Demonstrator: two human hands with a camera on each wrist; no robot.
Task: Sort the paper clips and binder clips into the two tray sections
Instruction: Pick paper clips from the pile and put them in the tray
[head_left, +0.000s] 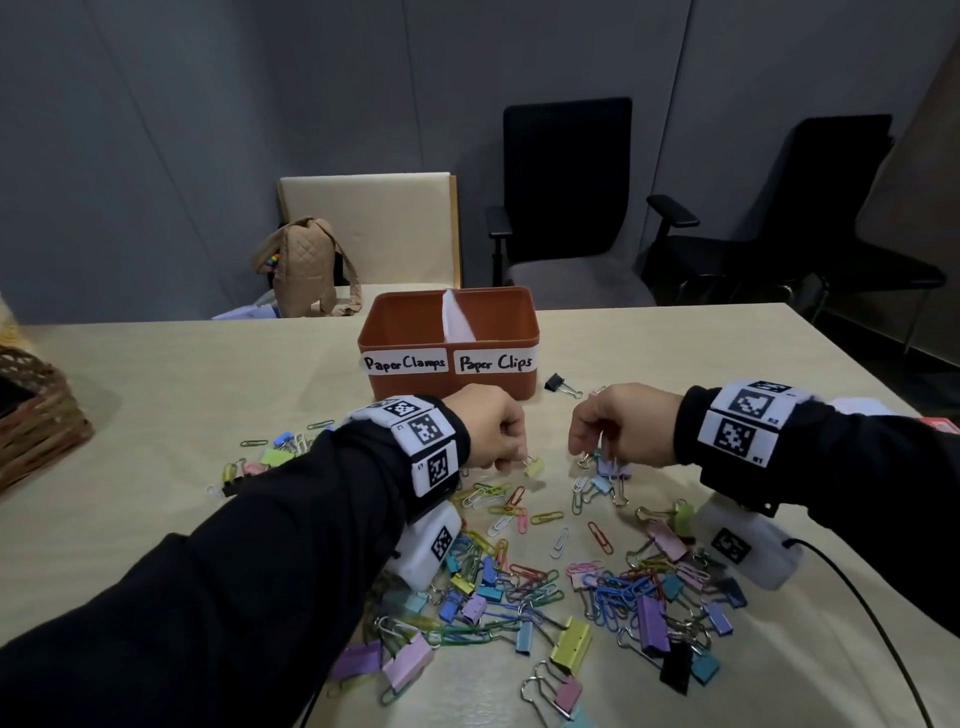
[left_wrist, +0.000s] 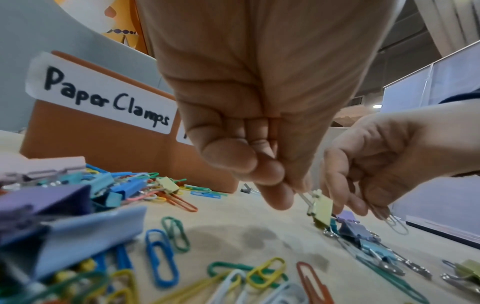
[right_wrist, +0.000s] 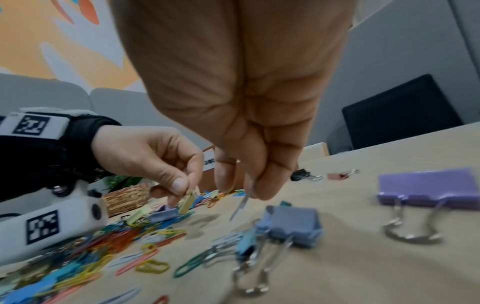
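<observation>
A brown tray (head_left: 400, 332) with a white divider stands at the table's middle, labelled "Paper Clamps" on the left and "Paper Clips" on the right. My left hand (head_left: 511, 457) pinches the wire handle of a small yellow binder clip (head_left: 534, 466) (left_wrist: 322, 209) (right_wrist: 186, 200), which hangs just above the table. My right hand (head_left: 584, 457) pinches a pale paper clip (left_wrist: 396, 223) (right_wrist: 242, 205) over a lilac binder clip (head_left: 613, 470). Many coloured paper clips and binder clips (head_left: 571, 587) lie scattered in front of the tray.
A wicker basket (head_left: 36, 410) sits at the table's left edge. A black binder clip (head_left: 558, 384) lies right of the tray. Chairs and a tan bag (head_left: 306, 270) stand behind the table. A black cable (head_left: 862, 613) runs along the right side.
</observation>
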